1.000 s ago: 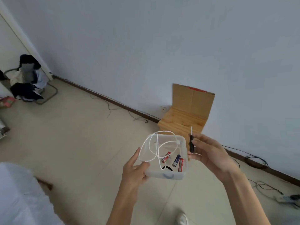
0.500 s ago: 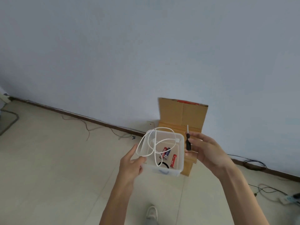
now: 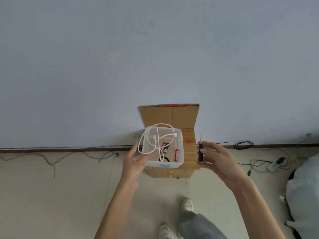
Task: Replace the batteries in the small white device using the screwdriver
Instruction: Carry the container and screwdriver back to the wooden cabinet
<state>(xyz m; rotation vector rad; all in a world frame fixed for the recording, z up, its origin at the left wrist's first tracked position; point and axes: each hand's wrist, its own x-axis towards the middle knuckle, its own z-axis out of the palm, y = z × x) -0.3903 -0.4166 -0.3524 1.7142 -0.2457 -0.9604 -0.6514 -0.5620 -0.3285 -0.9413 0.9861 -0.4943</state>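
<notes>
The left hand grips the near-left corner of a translucent plastic bin, thumb on the rim, fingers hidden underneath. Inside, just right of that grip, a looped white cable partly covers three batteries; their labels are unreadable. Right of the bin, the right hand pinches a black-handled screwdriver upright, its thin tip barely discernible.

I see a translucent, milky plastic tub with a smooth, faintly glossy rim. The white cable looped over it looks like smooth rubbery plastic. The batteries inside carry shiny printed wraps. The screwdriver has a matt black plastic handle and thin bare metal shaft. Beyond, brown cardboard looks matt and papery above a pale slatted wood crate
</notes>
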